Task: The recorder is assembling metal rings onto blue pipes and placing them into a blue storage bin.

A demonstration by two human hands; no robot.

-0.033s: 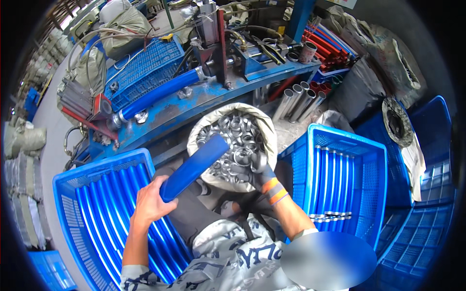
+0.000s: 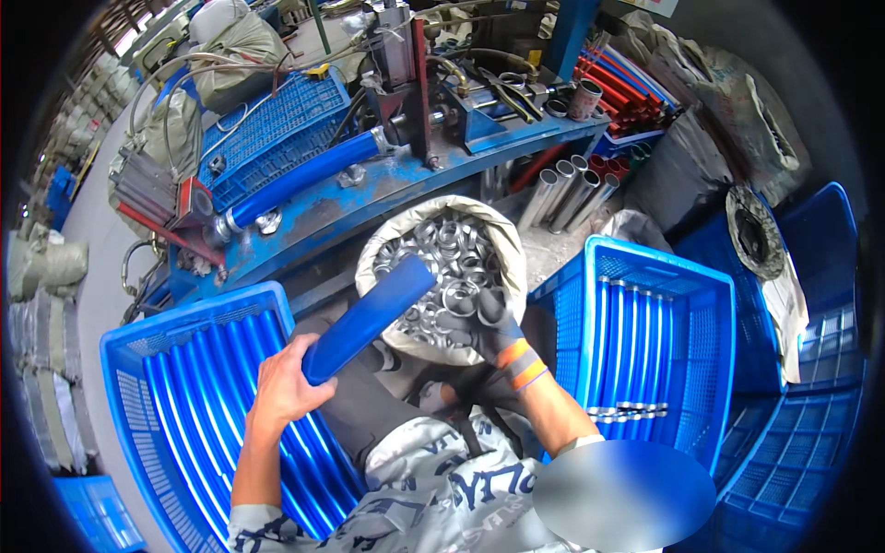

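A blue tube (image 2: 369, 318) slants up and to the right from my left hand (image 2: 293, 382), whose bare fingers are wrapped round its lower end. The tube's upper end is over a pale woven sack (image 2: 373, 247) full of loose silvery metal rings (image 2: 447, 244). My right hand (image 2: 487, 334), in a dark glove with an orange-striped cuff, reaches into the sack's right side. Its fingers are curled round a metal ring (image 2: 460, 297) at the top of the heap, partly hiding it.
Left, a blue crate (image 2: 124, 346) holds many blue tubes; right, another crate (image 2: 590, 304) holds tubes with silvery ends. Ahead, a blue workbench (image 2: 304, 207) carries a clamped blue tube (image 2: 309, 177). Bare metal pipes (image 2: 562, 198) stand beyond the sack.
The gloved right fingers have shifted slightly over the rings; a shiny patch beside them now looks dark. My left hand and the blue tube have not moved.
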